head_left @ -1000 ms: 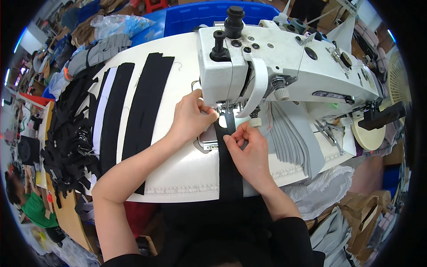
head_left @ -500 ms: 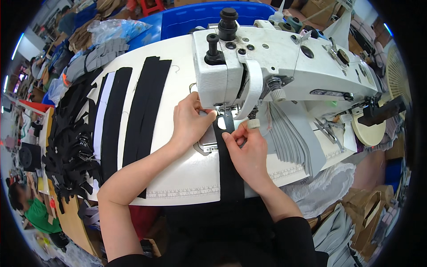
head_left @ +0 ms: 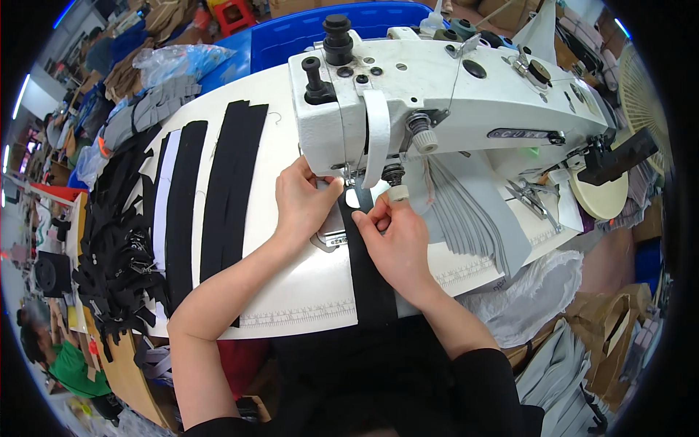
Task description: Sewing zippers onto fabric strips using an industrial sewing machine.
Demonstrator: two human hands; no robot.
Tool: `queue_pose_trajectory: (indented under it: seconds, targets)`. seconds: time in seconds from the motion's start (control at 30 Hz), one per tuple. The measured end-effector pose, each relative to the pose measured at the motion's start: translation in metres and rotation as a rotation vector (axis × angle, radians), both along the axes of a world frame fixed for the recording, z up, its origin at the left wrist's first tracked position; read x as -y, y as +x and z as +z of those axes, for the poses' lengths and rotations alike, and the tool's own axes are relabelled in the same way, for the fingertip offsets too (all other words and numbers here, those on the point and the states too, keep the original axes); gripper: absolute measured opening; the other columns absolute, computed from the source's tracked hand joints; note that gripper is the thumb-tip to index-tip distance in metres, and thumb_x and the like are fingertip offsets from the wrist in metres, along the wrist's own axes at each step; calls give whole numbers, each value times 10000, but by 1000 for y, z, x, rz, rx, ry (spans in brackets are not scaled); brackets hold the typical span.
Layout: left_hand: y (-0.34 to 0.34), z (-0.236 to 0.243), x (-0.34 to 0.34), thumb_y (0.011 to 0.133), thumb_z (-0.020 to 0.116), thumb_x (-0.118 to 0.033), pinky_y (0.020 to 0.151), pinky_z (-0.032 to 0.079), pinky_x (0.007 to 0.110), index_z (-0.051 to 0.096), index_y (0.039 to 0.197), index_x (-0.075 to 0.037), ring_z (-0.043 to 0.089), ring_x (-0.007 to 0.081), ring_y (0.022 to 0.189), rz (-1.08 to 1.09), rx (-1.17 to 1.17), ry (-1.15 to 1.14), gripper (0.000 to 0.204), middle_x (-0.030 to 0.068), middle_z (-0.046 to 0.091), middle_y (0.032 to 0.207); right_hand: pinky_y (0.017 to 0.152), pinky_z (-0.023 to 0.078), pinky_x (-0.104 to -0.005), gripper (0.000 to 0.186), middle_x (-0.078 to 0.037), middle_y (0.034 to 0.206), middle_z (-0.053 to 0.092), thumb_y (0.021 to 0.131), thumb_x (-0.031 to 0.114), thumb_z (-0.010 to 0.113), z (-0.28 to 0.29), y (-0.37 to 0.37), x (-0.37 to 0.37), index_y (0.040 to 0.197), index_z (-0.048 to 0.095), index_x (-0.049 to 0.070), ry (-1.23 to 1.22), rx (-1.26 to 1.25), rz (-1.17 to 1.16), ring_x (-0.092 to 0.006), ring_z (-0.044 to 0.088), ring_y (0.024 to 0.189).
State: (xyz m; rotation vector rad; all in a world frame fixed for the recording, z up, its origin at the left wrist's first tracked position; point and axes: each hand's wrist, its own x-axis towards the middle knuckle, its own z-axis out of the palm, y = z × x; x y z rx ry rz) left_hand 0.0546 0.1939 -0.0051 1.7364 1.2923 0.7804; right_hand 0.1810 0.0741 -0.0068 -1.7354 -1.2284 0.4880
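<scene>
A white industrial sewing machine [head_left: 444, 87] stands on the white table. A long black fabric strip [head_left: 370, 291] runs from the table's front edge up under its presser foot [head_left: 349, 182]. My left hand [head_left: 306, 204] is closed beside the foot, thumb and fingers pinching the strip's left edge close to the needle. My right hand [head_left: 393, 247], lower and to the right, has its thumb and curled fingers pinched on the same strip. A white shape shows on the strip between my hands, too small to make out clearly. The fingertips of my left hand are partly hidden by the machine.
Black strips [head_left: 226, 211] and a tangled black pile [head_left: 109, 247] lie left. Grey pleated fabric [head_left: 473, 218] and metal snips [head_left: 535, 200] lie right. A blue bin [head_left: 277, 40] stands behind. A person in green [head_left: 73, 368] is at lower left.
The view has shifted, so the machine and both hands appear further left. Both hands keep their pinch on the black strip, with little movement relative to the needle.
</scene>
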Motion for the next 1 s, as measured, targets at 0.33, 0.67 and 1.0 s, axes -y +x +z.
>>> queue_pose_trajectory:
  seconds: [0.33, 0.67, 1.0]
  targets:
    - [-11, 2, 0, 801, 818, -46, 613, 499, 282, 721, 998, 17, 618, 105, 633, -78, 0, -27, 229, 77, 764, 842, 617, 476, -460, 276, -73, 727, 619, 904, 159, 766, 2, 2, 1, 875, 529, 21, -48, -16, 25, -303, 629, 678]
    - [-41, 4, 57, 838, 858, -173, 659, 416, 307, 682, 841, -3, 531, 165, 738, -191, -130, 198, 244, 37, 593, 837, 654, 493, -459, 237, -75, 753, 638, 920, 158, 756, 1, 7, 9, 912, 551, 38, 31, 39, 70, -301, 634, 737]
    - [-52, 0, 132, 1013, 718, -202, 586, 430, 247, 667, 918, -4, 524, 77, 612, -195, 242, -199, 225, 30, 685, 767, 590, 484, -365, 174, -48, 727, 635, 912, 148, 782, -5, 6, 117, 910, 628, 66, 264, 101, 66, -233, 633, 664]
